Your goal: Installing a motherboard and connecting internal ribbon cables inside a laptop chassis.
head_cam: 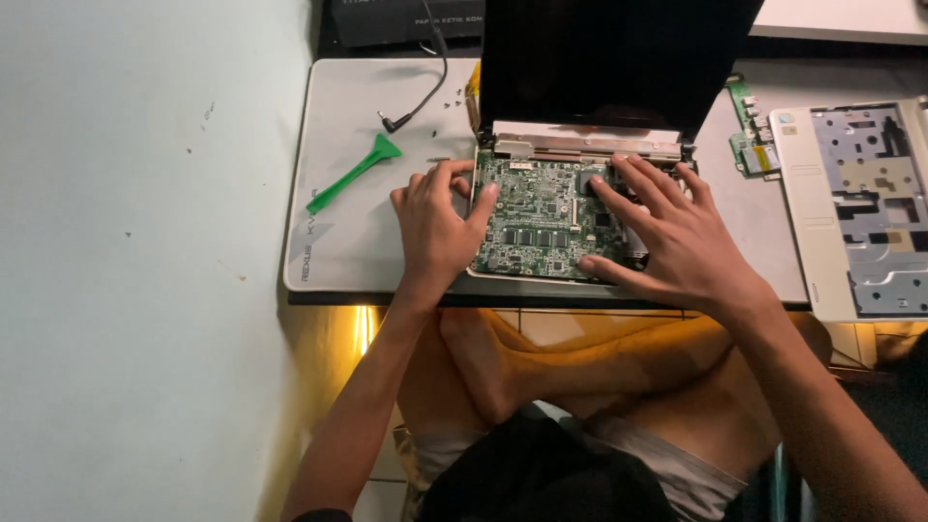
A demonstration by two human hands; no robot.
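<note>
two hands on the green board [541,217] of an opened laptop [599,58], which sits on a grey mat [358,242] at the desk edge. progress, judged: top cover [855,208] already off and laid well apart to the right; small green card [749,130] out beside the hinge; a few screws [440,101] loose on the mat. board not yet lifted, seated in the base under the upright dark screen. left hand [435,227] curls round the board's left edge, thumb on top, fingers pinching the rim. right hand [672,237] lies spread flat, fingertips pressing the board's right side. board looks intact, chips in rows. green pry tool [353,174] and a loose cable plug [391,121] lie untouched at left.
</note>
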